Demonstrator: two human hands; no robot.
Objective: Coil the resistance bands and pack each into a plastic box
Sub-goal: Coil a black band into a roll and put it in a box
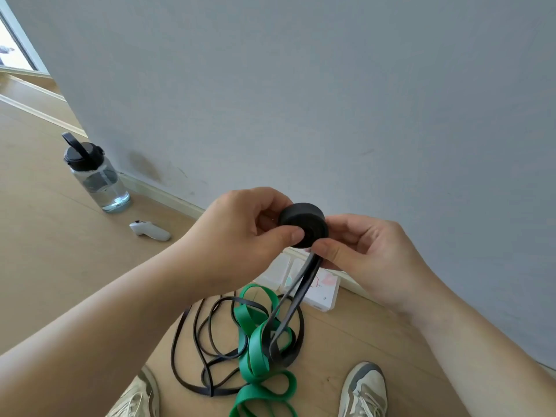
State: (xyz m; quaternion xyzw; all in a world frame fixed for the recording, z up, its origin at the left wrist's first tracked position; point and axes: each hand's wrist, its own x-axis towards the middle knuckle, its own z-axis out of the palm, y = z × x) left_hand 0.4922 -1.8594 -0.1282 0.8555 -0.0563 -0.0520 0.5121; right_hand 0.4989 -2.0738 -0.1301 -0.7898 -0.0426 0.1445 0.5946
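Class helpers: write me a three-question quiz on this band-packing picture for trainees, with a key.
1. True or false: the green band is already coiled.
2. How many hands grip the black coil? A) none B) one C) two
3. What white thing lies near the bottle?

Key:
1. False. It lies loose.
2. C. The left hand and the right hand both grip it.
3. A controller.
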